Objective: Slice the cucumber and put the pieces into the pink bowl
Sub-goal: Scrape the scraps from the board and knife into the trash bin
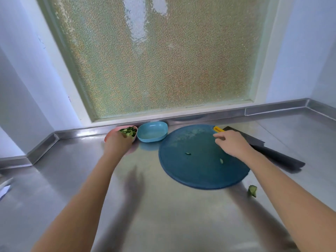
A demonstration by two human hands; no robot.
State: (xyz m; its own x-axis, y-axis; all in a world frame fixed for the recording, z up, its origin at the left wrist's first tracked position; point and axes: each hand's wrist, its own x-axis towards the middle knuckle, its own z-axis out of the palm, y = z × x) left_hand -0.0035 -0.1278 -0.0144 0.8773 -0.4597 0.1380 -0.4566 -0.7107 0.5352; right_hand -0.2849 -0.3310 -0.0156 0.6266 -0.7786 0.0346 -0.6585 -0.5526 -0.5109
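Observation:
The pink bowl stands at the back left of the steel counter, filled with cucumber slices. My left hand grips its near side. A round dark blue cutting board lies right of centre with two small cucumber bits on it. Over the board's far right part hovers my right hand, fingers loosely bent and holding nothing. A cucumber end piece lies on the counter off the board's near right edge.
An empty light blue bowl sits between the pink bowl and the board. A dark cleaver lies right of the board, behind my right wrist. A yellow loop shows at the board's far edge. A frosted window rises behind.

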